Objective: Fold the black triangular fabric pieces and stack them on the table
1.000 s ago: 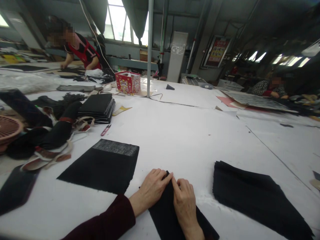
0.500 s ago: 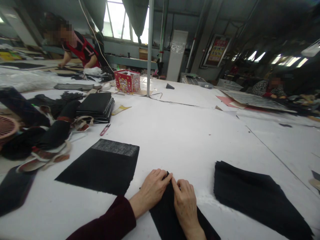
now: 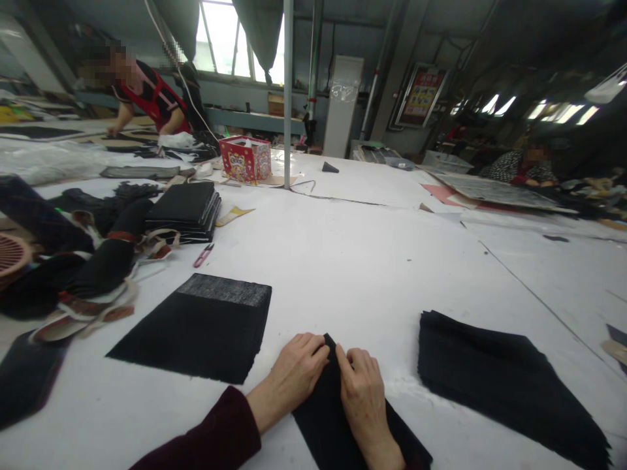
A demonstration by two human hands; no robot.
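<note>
A piece of black fabric (image 3: pixel 326 418) lies on the white table at the near middle, its narrow top corner pointing away from me. My left hand (image 3: pixel 300 367) is closed at the left of that corner, fingers curled and pinching the cloth edge. On the other side, my right hand (image 3: pixel 363 391) is closed too, with its index finger laid along the fabric near the corner and the other fingers bent; its thumb is hidden. To the left lies a stack of black fabric pieces (image 3: pixel 196 336) with a greyish strip on top. Another black fabric stack (image 3: pixel 494 378) lies to the right.
Pink thread snips (image 3: pixel 203 255) rest near a pile of folded black pieces (image 3: pixel 181 212). Rolled dark cloth and straps (image 3: pixel 108 261) crowd the left. A red patterned box (image 3: pixel 245 160) stands by a metal pole (image 3: pixel 287 98). Co-workers are at the far left and far right.
My left index finger has drawn back from the fabric's corner and curled in, leaving the tip of the cloth showing. The right hand has barely moved. The view has shifted slightly.
</note>
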